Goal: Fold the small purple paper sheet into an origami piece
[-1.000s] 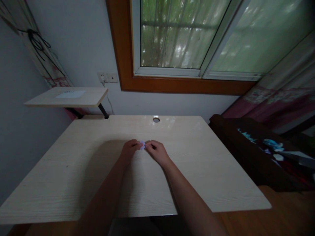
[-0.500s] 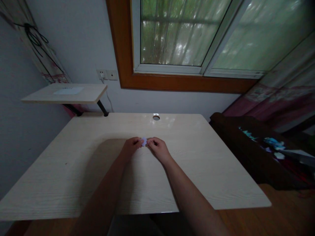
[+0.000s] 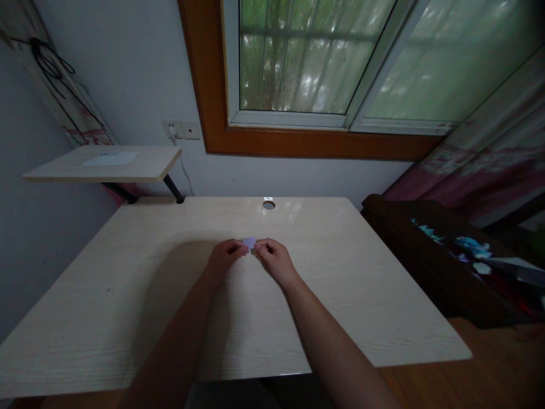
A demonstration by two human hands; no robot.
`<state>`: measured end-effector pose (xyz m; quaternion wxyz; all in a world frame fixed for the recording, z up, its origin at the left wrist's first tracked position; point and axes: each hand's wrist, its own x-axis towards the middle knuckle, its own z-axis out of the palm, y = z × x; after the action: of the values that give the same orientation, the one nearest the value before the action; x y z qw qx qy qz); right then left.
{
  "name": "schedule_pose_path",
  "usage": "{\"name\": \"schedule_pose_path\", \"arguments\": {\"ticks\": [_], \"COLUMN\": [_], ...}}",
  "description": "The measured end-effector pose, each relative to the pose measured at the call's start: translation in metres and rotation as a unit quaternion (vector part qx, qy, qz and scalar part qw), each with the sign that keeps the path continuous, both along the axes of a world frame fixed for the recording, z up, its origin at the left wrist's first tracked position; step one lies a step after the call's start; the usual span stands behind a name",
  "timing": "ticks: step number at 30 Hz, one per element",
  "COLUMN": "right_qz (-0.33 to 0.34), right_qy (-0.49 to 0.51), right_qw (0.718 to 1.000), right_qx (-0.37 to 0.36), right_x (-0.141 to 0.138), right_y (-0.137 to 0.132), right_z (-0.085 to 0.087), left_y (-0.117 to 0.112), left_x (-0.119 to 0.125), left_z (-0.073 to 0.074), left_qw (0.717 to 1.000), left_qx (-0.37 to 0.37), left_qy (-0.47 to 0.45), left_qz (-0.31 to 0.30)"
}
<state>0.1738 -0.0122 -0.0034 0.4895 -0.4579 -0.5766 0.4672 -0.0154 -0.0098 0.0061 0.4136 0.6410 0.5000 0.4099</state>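
Observation:
A small pale purple piece of paper (image 3: 249,242) is stretched between my two hands, above the middle of the light wood-grain desk (image 3: 340,284). My left hand (image 3: 226,255) pinches its left side between thumb and fingers. On the other side, my right hand (image 3: 273,254) is closed in a pinch at its right edge. The fingertips cover both ends of the paper, and its folds are too small to make out.
At the back left a raised shelf (image 3: 140,170) on black legs bears a white sheet (image 3: 111,158). A round cable hole (image 3: 268,205) sits near the desk's back edge. Right of the desk, a dark brown piece of furniture (image 3: 395,227) carries bluish scraps (image 3: 472,247).
The purple paper has turned between my fingers and now shows a flatter, wider, more rectangular face. Both hands stay almost in place, and the view has shifted slightly.

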Motion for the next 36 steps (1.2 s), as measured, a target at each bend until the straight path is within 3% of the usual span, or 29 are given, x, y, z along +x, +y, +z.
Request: {"name": "schedule_pose_path", "arguments": {"ticks": [6, 13, 19, 26, 29, 33, 36], "right_qz": [-0.002, -0.026, 0.017, -0.002, -0.017, -0.016, 0.0], "right_qy": [-0.005, -0.018, -0.009, -0.023, -0.019, -0.016, -0.037], "right_qw": [1.0, 0.997, 0.996, 0.995, 0.996, 0.996, 0.994], "right_qx": [0.019, 0.077, 0.084, 0.096, 0.082, 0.084, 0.105], "right_x": [-0.004, -0.005, -0.005, -0.004, -0.003, -0.001, -0.001], "right_y": [-0.002, -0.012, -0.017, -0.013, -0.012, -0.011, -0.011], "right_z": [0.004, 0.01, 0.009, 0.005, 0.0, -0.003, -0.002], "left_y": [0.0, 0.001, -0.002, -0.007, -0.009, -0.01, -0.007], "left_x": [0.0, 0.001, 0.005, 0.008, 0.008, 0.006, 0.006], "left_z": [-0.003, -0.005, -0.007, -0.002, 0.0, -0.004, -0.009], "left_qw": [0.999, 0.99, 0.973, 0.963, 0.971, 0.994, 0.995], "left_qx": [0.017, 0.115, 0.209, 0.248, 0.226, 0.105, 0.037], "left_qy": [-0.039, 0.026, 0.082, 0.104, 0.077, -0.005, -0.092], "left_qz": [0.027, 0.078, 0.05, 0.022, 0.015, 0.01, -0.004]}}
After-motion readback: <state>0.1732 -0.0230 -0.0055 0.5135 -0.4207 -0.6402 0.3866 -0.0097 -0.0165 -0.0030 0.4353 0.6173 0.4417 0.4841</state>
